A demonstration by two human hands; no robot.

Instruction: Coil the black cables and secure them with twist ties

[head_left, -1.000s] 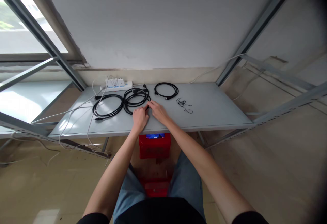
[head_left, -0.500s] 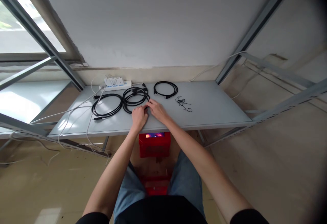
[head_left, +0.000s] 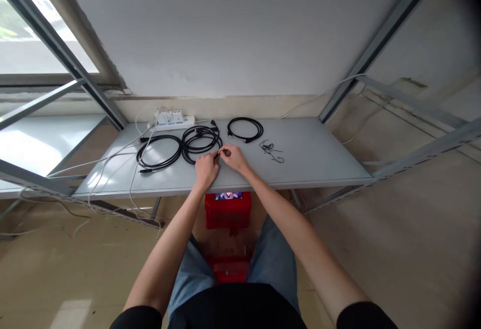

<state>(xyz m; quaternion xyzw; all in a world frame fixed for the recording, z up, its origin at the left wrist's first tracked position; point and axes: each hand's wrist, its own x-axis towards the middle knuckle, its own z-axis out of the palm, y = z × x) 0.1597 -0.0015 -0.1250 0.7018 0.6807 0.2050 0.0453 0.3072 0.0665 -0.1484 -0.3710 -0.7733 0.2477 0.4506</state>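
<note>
My left hand (head_left: 206, 169) is closed on the black cable (head_left: 199, 150) at the near right side of the middle coils, which overlap on the shelf. A dark end pokes out at its fingertips. Close beside it, my right hand (head_left: 232, 156) pinches with thumb and forefinger at that spot; what lies between them is too small to make out. Left of the hands lies a coiled black cable (head_left: 179, 154) with its plugs showing. Farther back to the right lies a separate black cable coil (head_left: 262, 131). A small tangle of thin black ties (head_left: 271, 150) rests right of my right hand.
A white power strip (head_left: 190, 123) with plugged-in adapters stands at the back left of the grey shelf (head_left: 319, 169). Loose white cords (head_left: 108, 161) hang over its left front edge. Metal posts (head_left: 347, 86) frame both sides. Below is a red box-shaped thing (head_left: 228, 214) with a lit screen.
My right hand's fingertips have drawn slightly up and right, into a clearer pinch near the left fingertips. My left hand stays on the cable. The view has shifted slightly.
</note>
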